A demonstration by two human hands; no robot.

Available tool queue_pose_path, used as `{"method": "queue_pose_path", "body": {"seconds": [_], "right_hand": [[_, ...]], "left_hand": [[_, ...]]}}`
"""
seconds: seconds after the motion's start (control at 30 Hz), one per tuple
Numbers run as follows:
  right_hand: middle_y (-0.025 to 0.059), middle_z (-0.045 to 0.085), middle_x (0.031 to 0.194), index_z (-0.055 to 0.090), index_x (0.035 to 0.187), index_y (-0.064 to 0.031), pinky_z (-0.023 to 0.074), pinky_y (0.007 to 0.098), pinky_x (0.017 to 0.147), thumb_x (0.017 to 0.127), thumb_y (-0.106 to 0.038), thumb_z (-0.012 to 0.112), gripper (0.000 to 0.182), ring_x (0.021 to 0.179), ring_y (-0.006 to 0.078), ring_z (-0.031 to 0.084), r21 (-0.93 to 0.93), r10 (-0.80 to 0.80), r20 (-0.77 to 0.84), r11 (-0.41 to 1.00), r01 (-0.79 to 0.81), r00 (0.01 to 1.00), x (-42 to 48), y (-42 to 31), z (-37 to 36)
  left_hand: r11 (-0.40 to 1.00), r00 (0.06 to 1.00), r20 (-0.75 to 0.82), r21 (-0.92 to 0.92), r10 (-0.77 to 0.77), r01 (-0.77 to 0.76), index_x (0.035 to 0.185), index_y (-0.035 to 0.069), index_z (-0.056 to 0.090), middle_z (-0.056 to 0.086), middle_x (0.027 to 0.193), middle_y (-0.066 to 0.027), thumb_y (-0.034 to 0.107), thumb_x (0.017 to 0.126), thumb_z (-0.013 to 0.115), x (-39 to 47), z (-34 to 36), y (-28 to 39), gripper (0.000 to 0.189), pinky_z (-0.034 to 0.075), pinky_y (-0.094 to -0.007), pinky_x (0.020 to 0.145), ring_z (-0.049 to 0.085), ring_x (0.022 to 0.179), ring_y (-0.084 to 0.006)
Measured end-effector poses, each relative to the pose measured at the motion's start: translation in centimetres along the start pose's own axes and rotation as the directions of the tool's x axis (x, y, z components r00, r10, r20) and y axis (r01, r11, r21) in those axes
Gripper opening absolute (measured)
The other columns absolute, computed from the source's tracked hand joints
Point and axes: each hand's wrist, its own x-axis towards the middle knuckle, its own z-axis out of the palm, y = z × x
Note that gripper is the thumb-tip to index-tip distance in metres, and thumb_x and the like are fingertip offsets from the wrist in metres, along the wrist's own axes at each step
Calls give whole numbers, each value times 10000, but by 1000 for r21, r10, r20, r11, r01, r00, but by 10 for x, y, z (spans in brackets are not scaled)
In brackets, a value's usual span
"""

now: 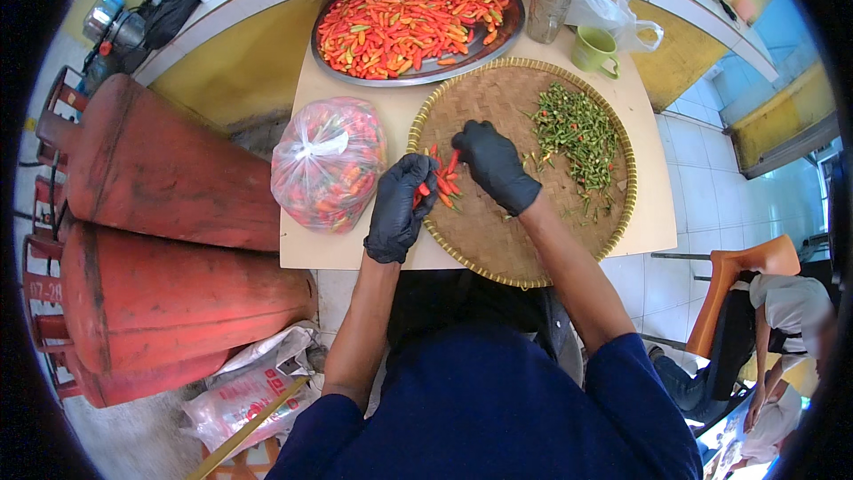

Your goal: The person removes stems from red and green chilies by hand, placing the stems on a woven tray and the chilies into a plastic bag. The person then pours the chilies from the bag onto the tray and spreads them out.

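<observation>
My left hand (402, 208), in a black glove, is shut on a few red chili peppers (422, 193) at the left rim of a round woven bamboo tray (486, 233). Over the tray, my gloved right hand (498, 167) has its fingers curled, with a red chili pepper (454, 161) at their tips. More loose red chilies (448, 185) lie between the two hands. On the tray's right side spreads a heap of green chili stems (576, 137). A tied clear plastic bag of chilies (330, 173) sits left of my left hand.
Behind the tray, an oval metal platter (476, 60) holds many red and orange chilies (406, 27). A glass mug (548, 15), a green mug (595, 50) and a white plastic bag (606, 10) stand back right. Large red gas cylinders (180, 300) lie left. A person (786, 307) sits right.
</observation>
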Motion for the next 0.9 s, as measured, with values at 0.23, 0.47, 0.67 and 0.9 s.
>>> {"method": "queue_pose_path", "body": {"seconds": [0.23, 0.47, 0.67, 0.9], "right_hand": [[153, 595, 876, 612, 879, -77, 504, 458, 721, 765, -98, 697, 144, 860, 351, 611, 94, -58, -86, 993, 66, 995, -32, 10, -24], [126, 620, 808, 673, 899, -79, 492, 444, 696, 761, -57, 686, 141, 759, 336, 621, 795, 217, -27, 596, -110, 976, -48, -3, -46], [131, 615, 870, 703, 951, -76, 504, 433, 723, 748, -67, 699, 204, 813, 327, 609, 41, -68, -135, 996, 75, 989, -42, 9, -54], [143, 583, 865, 669, 952, -66, 502, 449, 706, 751, -86, 696, 204, 839, 361, 607, -34, -78, -40, 996, 77, 996, -47, 6, -26]], "left_hand": [[579, 937, 83, 766, 341, -278, 1058, 16, 672, 617, 718, -42, 257, 935, 654, 9, 15, -14, 271, 433, -257, 557, 556, 640, -80], [831, 973, 221, 527, 66, -176, 1106, 12, 666, 644, 785, -51, 227, 973, 599, 16, 18, -13, 262, 418, -214, 542, 544, 598, -84], [972, 990, 109, -210, -87, 109, 1091, 6, 628, 561, 767, -48, 293, 986, 561, 12, 15, 0, 313, 359, -228, 451, 471, 565, -105], [964, 988, 115, -233, -103, 128, 1016, 16, 656, 578, 778, -48, 238, 965, 590, 24, 3, -10, 237, 425, -238, 508, 512, 597, -119]]}}
